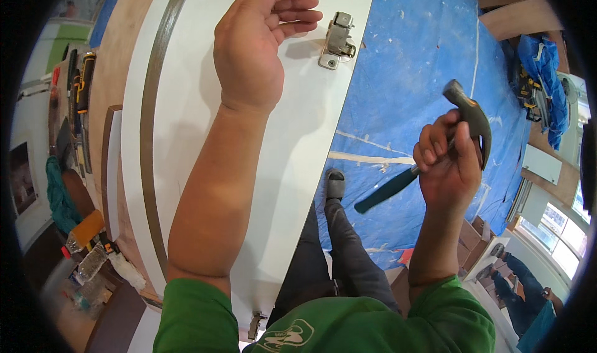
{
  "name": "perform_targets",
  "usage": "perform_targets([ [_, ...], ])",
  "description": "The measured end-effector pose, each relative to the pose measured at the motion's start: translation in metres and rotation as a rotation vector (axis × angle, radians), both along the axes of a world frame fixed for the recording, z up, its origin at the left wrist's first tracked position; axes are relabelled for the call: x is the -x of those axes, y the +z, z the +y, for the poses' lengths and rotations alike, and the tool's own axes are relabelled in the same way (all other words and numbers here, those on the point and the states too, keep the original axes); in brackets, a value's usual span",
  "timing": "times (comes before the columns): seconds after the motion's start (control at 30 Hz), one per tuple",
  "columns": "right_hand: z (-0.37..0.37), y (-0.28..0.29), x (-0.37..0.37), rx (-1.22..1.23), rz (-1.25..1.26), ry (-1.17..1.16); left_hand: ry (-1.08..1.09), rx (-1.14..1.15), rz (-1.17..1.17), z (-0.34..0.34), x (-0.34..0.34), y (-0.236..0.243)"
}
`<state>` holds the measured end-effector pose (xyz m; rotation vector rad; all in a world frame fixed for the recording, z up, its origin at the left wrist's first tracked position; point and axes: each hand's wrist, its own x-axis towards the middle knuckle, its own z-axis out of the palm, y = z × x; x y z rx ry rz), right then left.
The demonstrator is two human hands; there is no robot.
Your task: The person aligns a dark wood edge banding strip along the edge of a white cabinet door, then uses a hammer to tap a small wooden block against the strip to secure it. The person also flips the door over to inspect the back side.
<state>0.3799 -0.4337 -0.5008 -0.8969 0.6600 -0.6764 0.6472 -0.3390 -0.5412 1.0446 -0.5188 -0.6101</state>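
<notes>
A claw hammer [469, 110] with a dark metal head and a teal grip is held by my right hand [451, 160] near its head, over the blue-covered floor. The grip points down and left. My left hand [261, 48] is above a white door panel [298, 129], its fingers extended and slightly curled, with nothing in them. Just right of those fingertips, a metal cabinet hinge [339, 40] is mounted at the panel's right edge. A second hinge [256, 325] sits at the panel's near end, partly covered by my shirt.
Blue sheeting [410, 60] with tape lines covers the floor. Several hand tools [81, 92] lie on the wooden surface at the left, with an orange-handled tool [86, 228] nearer. At the right are a bag of tools [532, 98] and another person [525, 291] at the lower right.
</notes>
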Motion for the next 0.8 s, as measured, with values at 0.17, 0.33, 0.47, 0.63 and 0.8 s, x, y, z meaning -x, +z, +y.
perform_targets([
  [0.17, 0.010, -0.046, 0.032, 0.050, 0.173, -0.087, -0.093, -0.163, -0.368, 0.002, -0.007, 0.002],
  [0.33, 0.020, -0.059, 0.068, 0.026, 0.399, -0.108, -0.365, -0.820, -1.272, 0.035, -0.003, 0.037],
  [0.47, 0.015, -0.068, 0.089, 0.027, 0.463, -0.121, -0.309, -0.881, -1.314, 0.050, 0.002, 0.021],
  [0.63, 0.022, -0.071, 0.091, -0.070, 0.445, -0.135, -0.045, -0.968, -1.300, 0.036, 0.022, 0.009],
  [0.8, 0.027, -0.072, 0.080, -0.201, 0.511, -0.021, 0.182, -1.038, -1.329, 0.015, 0.047, -0.006],
])
